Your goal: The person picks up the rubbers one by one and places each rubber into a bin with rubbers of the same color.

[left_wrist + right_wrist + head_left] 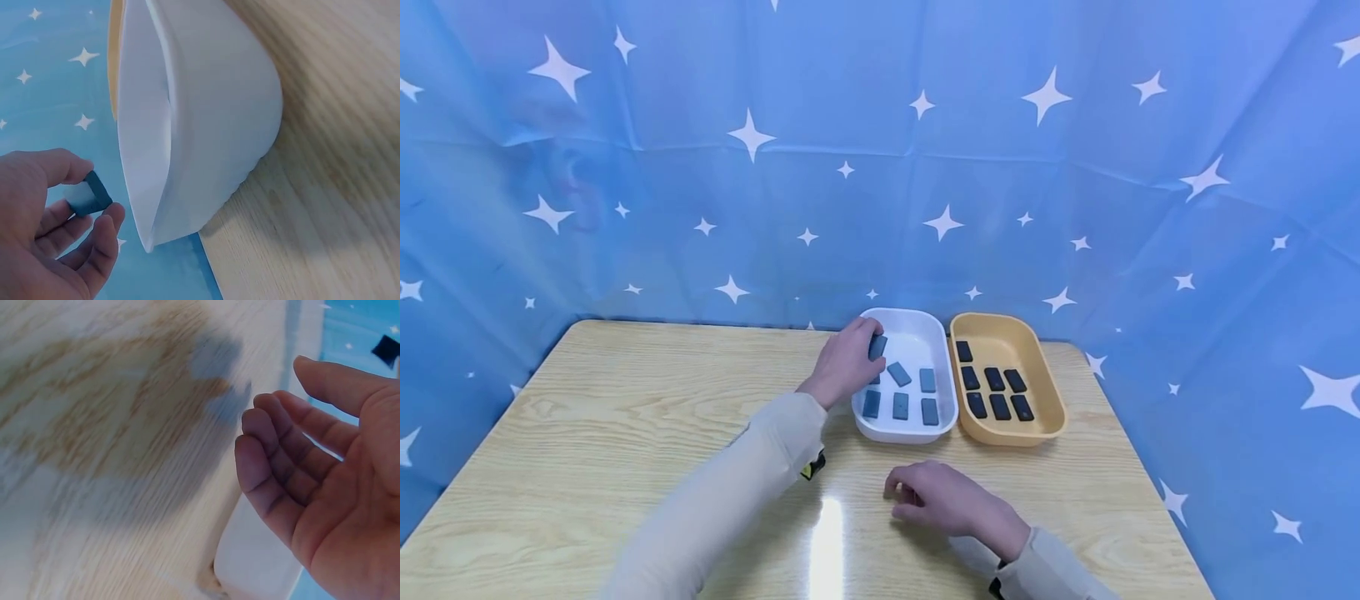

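My left hand (847, 360) reaches over the left side of the white tray (906, 435). Thumb and fingers pinch a small blue-grey rectangular block (89, 195), which shows above the tray's rim in the left wrist view. Several similar blue-grey blocks (900, 406) lie on the tray's floor, one of them turned askew; my hand partly hides another. In front of the trays, my right hand (947, 500) hovers low above the table, its fingers loosely curled and the palm bare in the right wrist view.
An orange-yellow tray (1051, 400) stands right beside the white one and holds several black rectangular blocks (999, 407). Both trays are near the back edge of the wood-grain table (647, 400). Behind it hangs a blue curtain (850, 83) with white stars.
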`<state>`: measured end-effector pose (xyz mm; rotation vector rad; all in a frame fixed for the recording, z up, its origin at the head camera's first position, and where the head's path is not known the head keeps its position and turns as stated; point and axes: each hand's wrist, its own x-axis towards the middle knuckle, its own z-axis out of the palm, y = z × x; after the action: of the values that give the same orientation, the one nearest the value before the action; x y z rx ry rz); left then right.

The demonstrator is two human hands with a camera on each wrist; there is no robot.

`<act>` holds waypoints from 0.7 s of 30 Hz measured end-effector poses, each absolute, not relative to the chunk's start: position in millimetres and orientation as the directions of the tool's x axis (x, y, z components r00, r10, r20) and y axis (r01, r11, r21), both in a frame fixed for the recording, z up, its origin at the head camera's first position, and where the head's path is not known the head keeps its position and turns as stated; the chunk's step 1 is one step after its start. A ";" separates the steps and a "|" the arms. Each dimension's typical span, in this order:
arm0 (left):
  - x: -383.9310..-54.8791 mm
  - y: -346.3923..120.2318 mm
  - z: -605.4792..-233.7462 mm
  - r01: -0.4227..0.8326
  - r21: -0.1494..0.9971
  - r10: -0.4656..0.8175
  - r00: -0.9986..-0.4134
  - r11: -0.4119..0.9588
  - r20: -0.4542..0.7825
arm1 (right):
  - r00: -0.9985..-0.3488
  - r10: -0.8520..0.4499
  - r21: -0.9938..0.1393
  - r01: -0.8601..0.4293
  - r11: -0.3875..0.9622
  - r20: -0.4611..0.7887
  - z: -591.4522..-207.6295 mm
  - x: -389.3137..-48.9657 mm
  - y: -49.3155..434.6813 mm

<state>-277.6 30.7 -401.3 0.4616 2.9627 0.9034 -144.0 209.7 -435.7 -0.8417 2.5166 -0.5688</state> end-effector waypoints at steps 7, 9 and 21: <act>-296.3 46.5 -406.4 0.231 0.499 0.248 -0.968 0.835 0.033 | -0.735 -0.610 -0.508 -0.420 0.752 -0.295 -437.0 -142.2 217.4; -300.4 49.7 -409.5 0.227 0.473 0.248 -0.969 0.851 0.019 | -0.737 -0.607 -0.504 -0.420 0.755 -0.296 -438.4 -141.5 219.5; -321.7 66.3 -404.8 0.277 0.276 0.315 -0.944 0.920 -0.101 | -0.742 -0.578 -0.507 -0.373 0.777 -0.339 -440.4 -139.3 230.6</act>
<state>-321.7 66.3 -404.8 0.4554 2.9372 0.3903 -139.3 230.6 -440.4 -0.7133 2.4818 -0.5675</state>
